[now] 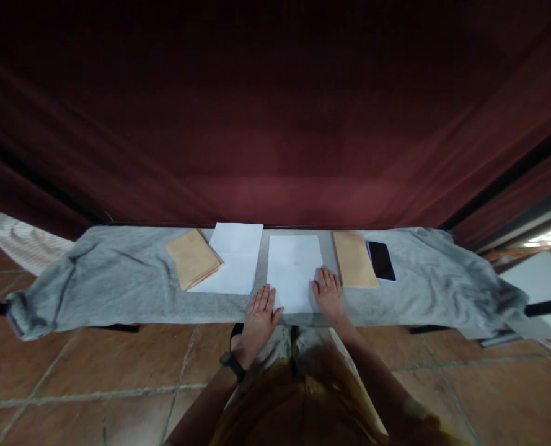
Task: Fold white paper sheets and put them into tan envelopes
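Observation:
A single white sheet of paper [294, 266] lies in the middle of the grey cloth [117, 279] covering the table. My left hand [260, 317] rests flat, fingers stretched out, at the sheet's near left corner. My right hand [328, 292] lies flat and open on the sheet's right edge. Neither hand holds anything. A black watch is on my left wrist.
Left of the sheet lies a stack of white paper [235, 260] with tan envelopes [192, 257] on it. Right of it sit another tan envelope [353, 259] and a black phone [380, 261]. A dark red curtain hangs behind. Tiled floor is below.

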A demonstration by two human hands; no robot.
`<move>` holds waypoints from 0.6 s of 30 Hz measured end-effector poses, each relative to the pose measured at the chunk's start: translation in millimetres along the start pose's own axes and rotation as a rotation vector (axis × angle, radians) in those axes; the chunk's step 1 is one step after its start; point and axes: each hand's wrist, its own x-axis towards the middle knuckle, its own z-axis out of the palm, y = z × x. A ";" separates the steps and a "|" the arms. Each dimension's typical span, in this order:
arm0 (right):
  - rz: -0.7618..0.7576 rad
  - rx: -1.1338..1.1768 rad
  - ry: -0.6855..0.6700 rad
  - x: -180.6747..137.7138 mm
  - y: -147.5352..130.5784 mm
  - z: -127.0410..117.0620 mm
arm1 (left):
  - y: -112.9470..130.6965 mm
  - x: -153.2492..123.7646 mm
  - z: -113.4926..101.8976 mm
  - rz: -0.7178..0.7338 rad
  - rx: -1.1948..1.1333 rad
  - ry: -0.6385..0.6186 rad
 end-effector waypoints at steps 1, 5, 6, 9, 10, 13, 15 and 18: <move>-0.017 0.006 0.004 -10.5 2.8 -3.7 | -2.4 -4.8 -2.9 0.032 -0.005 -0.012; -0.065 0.035 -0.025 -43.5 8.9 -18.4 | -9.1 -6.5 -13.8 0.135 0.009 -0.107; -0.071 0.041 -0.037 -48.1 9.3 -21.5 | -9.5 -3.7 -15.6 0.161 0.020 -0.143; -0.082 0.061 -0.055 -55.2 9.5 -28.1 | -8.2 5.5 -18.7 0.228 0.082 -0.243; -0.088 0.069 -0.057 -56.5 9.6 -29.5 | -7.2 7.6 -19.3 0.242 0.103 -0.259; -0.109 0.092 -0.058 -59.4 9.9 -32.5 | -4.2 11.1 -22.5 0.268 0.115 -0.255; -0.117 0.107 -0.058 -60.9 10.4 -35.2 | -2.7 12.5 -27.1 0.262 0.091 -0.244; -0.125 0.175 -0.079 -61.9 13.8 -42.9 | -2.7 14.1 -38.1 0.228 0.045 -0.236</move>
